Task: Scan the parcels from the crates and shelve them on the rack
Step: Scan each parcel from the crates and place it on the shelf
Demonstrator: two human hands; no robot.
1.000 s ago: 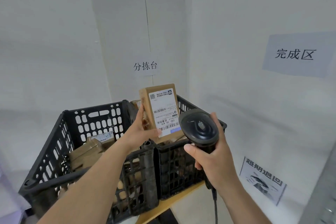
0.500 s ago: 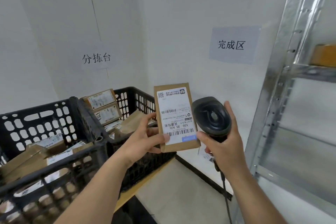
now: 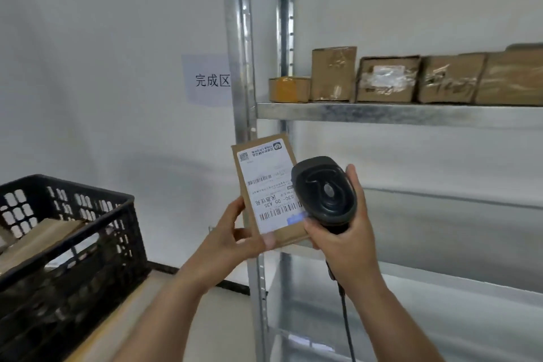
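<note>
Scanner (image 3: 324,188) covers the parcel (image 3: 264,185) label's right edge. Crate (image 3: 88,232) cut off at left edge. Rightmost box (image 3: 511,79) on the rack (image 3: 382,113) runs out of frame; small label print unreadable.

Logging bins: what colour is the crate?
Black, a perforated plastic crate, seen in the head view.

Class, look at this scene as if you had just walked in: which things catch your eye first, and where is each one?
Dead centre, the left hand holds up a flat brown parcel with a white barcode label, while the right hand points a black handheld scanner at it. Behind, a row of cardboard boxes lines the upper shelf of the metal rack, and a black crate of parcels sits lower left.
</note>
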